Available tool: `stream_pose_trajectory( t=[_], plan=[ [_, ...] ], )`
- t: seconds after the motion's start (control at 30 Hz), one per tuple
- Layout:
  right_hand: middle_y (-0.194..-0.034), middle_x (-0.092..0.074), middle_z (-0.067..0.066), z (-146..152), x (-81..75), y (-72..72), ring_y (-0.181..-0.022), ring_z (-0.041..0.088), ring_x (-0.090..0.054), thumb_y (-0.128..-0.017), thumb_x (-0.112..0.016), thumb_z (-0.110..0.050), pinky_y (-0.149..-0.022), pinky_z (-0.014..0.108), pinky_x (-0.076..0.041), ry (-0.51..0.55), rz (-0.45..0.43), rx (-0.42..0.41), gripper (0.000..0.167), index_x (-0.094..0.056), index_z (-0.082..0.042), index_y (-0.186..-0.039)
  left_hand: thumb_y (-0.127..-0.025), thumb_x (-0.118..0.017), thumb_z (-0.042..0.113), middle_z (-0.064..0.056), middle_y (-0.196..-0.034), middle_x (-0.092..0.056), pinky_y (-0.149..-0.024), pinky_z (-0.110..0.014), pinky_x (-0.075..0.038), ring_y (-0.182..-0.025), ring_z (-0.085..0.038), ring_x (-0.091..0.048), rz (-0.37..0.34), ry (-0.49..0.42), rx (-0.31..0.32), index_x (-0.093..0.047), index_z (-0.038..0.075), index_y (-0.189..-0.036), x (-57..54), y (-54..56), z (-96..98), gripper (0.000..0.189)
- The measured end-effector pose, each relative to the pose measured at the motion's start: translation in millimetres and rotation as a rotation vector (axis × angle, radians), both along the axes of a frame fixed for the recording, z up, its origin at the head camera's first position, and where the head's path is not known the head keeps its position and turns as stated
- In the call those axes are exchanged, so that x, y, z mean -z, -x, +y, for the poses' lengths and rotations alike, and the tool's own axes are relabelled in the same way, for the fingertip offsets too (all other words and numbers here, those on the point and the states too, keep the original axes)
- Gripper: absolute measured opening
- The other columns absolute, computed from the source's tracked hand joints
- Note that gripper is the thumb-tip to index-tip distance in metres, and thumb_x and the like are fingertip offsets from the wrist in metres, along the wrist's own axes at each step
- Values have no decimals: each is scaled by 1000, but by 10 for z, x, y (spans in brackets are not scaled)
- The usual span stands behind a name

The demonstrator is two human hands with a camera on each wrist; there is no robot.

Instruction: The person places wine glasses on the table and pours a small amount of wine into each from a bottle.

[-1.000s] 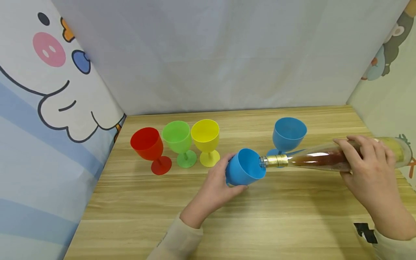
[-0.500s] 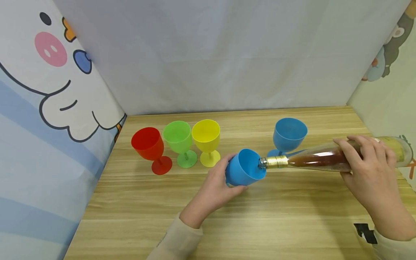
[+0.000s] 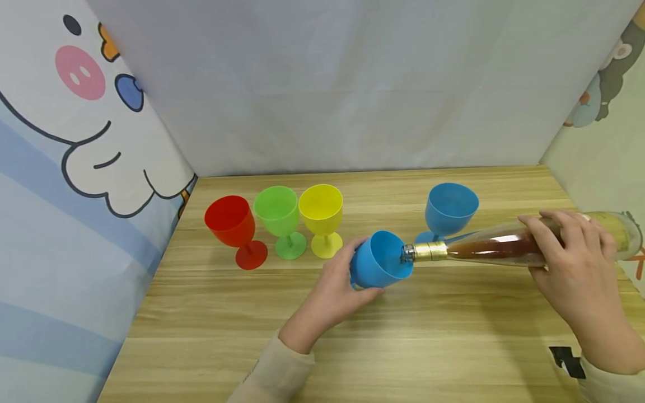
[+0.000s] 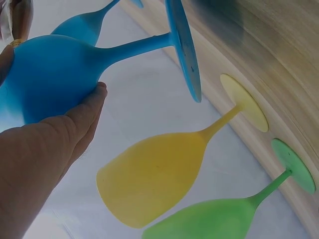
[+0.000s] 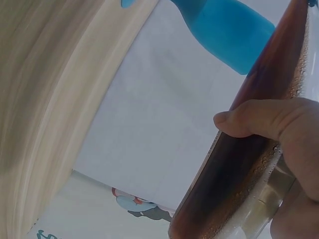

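Note:
My left hand (image 3: pixel 340 285) grips the bowl of a blue goblet (image 3: pixel 372 268), tilted with its mouth toward the right. In the left wrist view the goblet's foot (image 4: pixel 185 55) hangs above the wooden table. Around the body of a clear glass bottle (image 3: pixel 496 244) curl the fingers of my right hand (image 3: pixel 579 263). The bottle lies almost level, its gold-collared neck (image 3: pixel 430 251) pointing left and its mouth just inside the goblet's rim. Dark reddish-brown liquid fills much of the bottle, with bubbles along the glass in the right wrist view.
Red (image 3: pixel 230 222), green (image 3: pixel 277 211) and yellow (image 3: pixel 321 210) goblets stand in a row at the back left of the table (image 3: pixel 403 347). A second blue goblet (image 3: pixel 450 209) stands behind the bottle neck. Black tape (image 3: pixel 566 361) lies near the right sleeve. Cloth walls (image 3: pixel 353 84) enclose the table.
Liquid shows at the bottle's mouth, and the liquid in the neck looks slightly shifted. Both hands, the goblet and the bottle hold nearly the same pose; the view has shifted a little.

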State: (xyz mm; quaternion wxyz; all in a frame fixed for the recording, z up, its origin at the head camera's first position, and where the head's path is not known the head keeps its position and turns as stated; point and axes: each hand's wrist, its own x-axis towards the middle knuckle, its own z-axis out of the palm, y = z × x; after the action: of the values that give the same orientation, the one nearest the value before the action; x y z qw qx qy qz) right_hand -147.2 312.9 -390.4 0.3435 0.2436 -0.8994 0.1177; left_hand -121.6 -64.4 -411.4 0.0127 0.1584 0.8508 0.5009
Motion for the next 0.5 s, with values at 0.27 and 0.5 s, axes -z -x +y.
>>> stream_pose_trajectory(
  t=[0.27,0.5],
  plan=[
    [-130,-49,32,0,-7,-1,-121,58,-39,-43,-80,25,-110,69,-17,3,3,-4,96,-58,-7,-130,-78,-90,10,-3,-143,-53,-104,-49,-44,-128,-24,-51,-1,-11,8,-43,11,-148,-5,1,-6,85],
    [-130,-49,33,5,-38,-7,-124,58,-39,-48,-80,23,-110,68,-18,-20,-4,-1,93,-57,-6,-132,-78,-90,10,-2,-143,-53,-103,-49,-44,-127,-24,-51,5,-11,11,-43,12,-148,6,6,-7,84]
  ],
)
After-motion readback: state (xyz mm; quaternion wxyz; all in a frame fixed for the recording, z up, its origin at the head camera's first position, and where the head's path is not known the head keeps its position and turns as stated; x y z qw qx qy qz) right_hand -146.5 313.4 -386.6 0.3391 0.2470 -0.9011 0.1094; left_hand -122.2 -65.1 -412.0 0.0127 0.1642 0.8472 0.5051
